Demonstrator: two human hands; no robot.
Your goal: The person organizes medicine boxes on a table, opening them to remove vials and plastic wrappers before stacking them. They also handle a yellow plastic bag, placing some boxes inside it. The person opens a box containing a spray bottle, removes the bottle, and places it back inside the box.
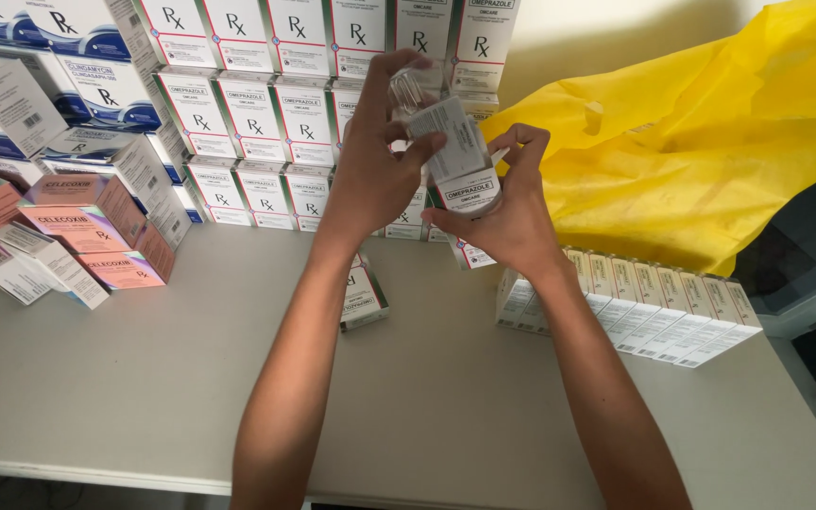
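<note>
Two hands work above a pale table (125,378), in front of a tall wall of stacked white boxes (266,113) with green trim. At the right lies a crumpled yellow bag (691,151); below it a row of white boxes (654,312) lies side by side on the table. At the left stands a smaller pile of pink boxes (87,236). One single box (363,297) lies flat on the table, partly hidden by the left forearm.

The white carton (455,156) is held in the air, tilted, just in front of the stacked wall. The right hand (512,222) cups its lower end, fingers curled around it. The left hand (370,161) reaches over the upper end, fingers (427,146) pressed against the carton; something clear shows at the top (410,90), too indistinct to name.

Hazards, judged from this position:
- The stacked wall stands close behind both hands. A knuckle or the carton's corner could knock a column and bring boxes down.
- The grip on the tilted carton is shallow. A slip would drop it onto the single box below.
- The bag could slump onto the row.
</note>
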